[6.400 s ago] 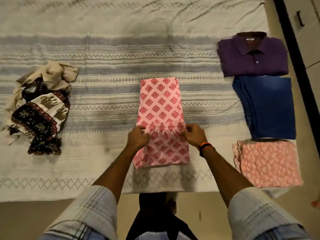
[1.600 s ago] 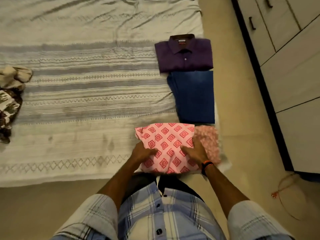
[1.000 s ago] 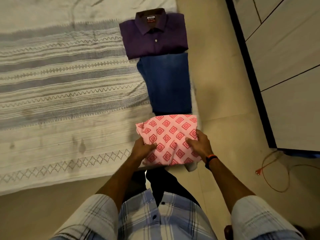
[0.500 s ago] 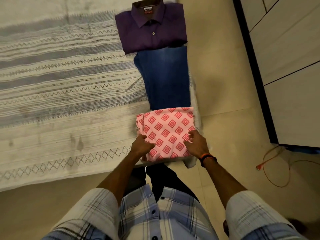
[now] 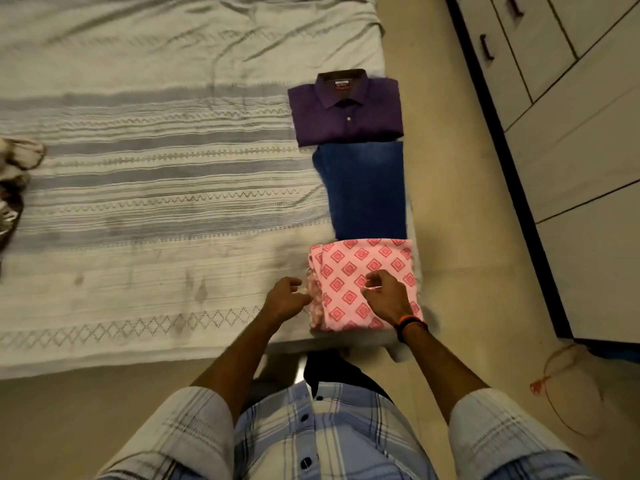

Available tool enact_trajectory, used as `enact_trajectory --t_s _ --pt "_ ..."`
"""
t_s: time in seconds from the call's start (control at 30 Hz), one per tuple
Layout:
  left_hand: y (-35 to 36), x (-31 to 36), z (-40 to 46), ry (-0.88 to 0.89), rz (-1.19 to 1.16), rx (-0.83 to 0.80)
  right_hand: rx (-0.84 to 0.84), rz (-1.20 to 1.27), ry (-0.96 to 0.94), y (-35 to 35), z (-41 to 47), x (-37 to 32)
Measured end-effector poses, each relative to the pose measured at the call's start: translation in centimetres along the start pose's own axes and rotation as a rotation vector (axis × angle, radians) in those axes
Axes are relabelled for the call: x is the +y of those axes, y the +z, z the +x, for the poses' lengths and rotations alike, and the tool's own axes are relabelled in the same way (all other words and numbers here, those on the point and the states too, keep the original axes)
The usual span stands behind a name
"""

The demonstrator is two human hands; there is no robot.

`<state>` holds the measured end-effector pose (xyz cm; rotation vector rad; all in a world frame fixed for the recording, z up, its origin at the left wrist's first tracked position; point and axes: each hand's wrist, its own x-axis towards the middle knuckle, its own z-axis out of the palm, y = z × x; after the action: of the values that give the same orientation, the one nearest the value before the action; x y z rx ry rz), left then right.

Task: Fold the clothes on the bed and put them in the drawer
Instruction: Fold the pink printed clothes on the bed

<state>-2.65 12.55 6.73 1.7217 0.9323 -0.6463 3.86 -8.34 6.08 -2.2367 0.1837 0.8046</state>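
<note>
A folded pink cloth with red diamonds lies at the bed's near right corner, on top of a paler pink garment whose edge shows at its left. My left hand hovers by the stack's left edge with loosely curled fingers and holds nothing. My right hand is over the cloth's near half, fingers loosely curled, gripping nothing. Beyond the stack lie folded blue jeans and a folded purple shirt. An unfolded pile of clothes sits at the bed's left edge, partly cut off.
The bed has a striped grey-white cover. A cabinet with drawers and dark handles stands to the right across a strip of floor. An orange cable lies looped on the floor near the cabinet's base.
The folded pink diamond cloth was carried right and set onto the paler pink garment. Both hands have let go of it and lifted slightly.
</note>
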Motion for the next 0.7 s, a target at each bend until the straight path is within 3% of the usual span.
enact_trajectory --t_s 0.4,0.7 --pt "-17.1 -12.7 -5.0 0.071 -0.165 0.18 -0.114 -0.094 -0.248 16.2 -8.4 -11.2" --pt "-29.9 -23.7 -8.5 -0.001 -0.321 0.335 -0.236 -0.171 -0.405 28.6 -12.9 -20.8"
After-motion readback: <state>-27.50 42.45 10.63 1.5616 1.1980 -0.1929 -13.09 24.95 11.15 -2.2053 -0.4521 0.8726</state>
